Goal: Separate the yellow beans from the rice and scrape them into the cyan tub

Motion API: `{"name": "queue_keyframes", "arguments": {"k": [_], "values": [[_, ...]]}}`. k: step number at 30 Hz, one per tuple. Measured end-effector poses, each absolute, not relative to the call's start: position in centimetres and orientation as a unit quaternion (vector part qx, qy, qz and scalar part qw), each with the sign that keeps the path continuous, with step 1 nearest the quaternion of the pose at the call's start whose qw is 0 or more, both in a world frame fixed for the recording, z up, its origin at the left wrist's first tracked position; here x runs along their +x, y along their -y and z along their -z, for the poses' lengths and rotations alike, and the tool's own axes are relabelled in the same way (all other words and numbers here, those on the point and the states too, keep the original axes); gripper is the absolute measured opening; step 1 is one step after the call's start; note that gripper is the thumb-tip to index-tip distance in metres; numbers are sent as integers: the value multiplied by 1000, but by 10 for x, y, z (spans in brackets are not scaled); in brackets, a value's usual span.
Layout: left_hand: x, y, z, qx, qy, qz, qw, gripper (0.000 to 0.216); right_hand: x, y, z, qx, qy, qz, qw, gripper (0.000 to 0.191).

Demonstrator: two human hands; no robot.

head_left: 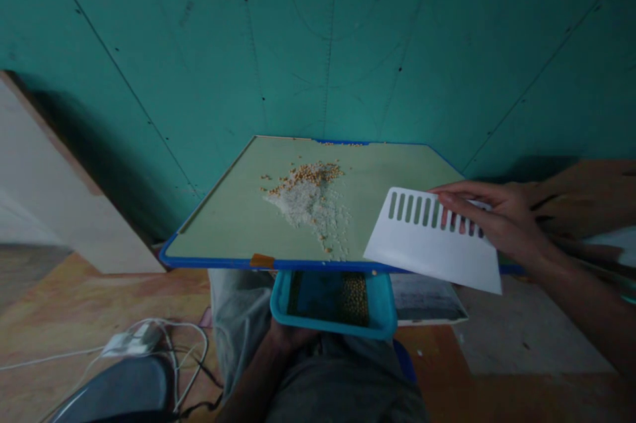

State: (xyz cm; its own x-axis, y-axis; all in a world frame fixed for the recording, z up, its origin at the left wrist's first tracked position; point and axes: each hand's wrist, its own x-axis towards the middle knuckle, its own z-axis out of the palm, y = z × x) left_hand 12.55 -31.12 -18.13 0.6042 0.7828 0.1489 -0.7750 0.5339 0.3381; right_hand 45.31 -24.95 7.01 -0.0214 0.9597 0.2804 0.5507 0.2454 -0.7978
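Observation:
My right hand (497, 217) grips a white plastic scraper (427, 244) with a row of slots, holding it over the right front part of a green board (223, 217) with a blue rim. A pile of white rice (308, 204) mixed with yellow beans (313, 174) lies on the board's middle. My left hand (288, 337) holds a small blue tray (382, 317) from below, just under the board's front edge. The tray has some beans in it. Most of the left hand's fingers are hidden by the tray.
A teal wall rises behind the board. White cables and an adapter (134, 340) lie on the wooden floor at the left. A pale slanted panel (59, 211) stands at the left. Papers (427, 303) lie under the board at the right.

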Motion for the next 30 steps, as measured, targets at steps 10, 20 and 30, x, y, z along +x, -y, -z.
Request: {"name": "queue_keyframes", "arguments": {"k": [10,20,30], "values": [[122,311,181,186,-45,-448,873,46,395,279,-71,-530,688,-158,469,22],[122,306,189,184,19,-452,873,57,377,276,-75,-502,751,-105,416,21],[123,306,174,139,-72,-460,874,37,411,269,-77,-508,746,9,430,18]]}}
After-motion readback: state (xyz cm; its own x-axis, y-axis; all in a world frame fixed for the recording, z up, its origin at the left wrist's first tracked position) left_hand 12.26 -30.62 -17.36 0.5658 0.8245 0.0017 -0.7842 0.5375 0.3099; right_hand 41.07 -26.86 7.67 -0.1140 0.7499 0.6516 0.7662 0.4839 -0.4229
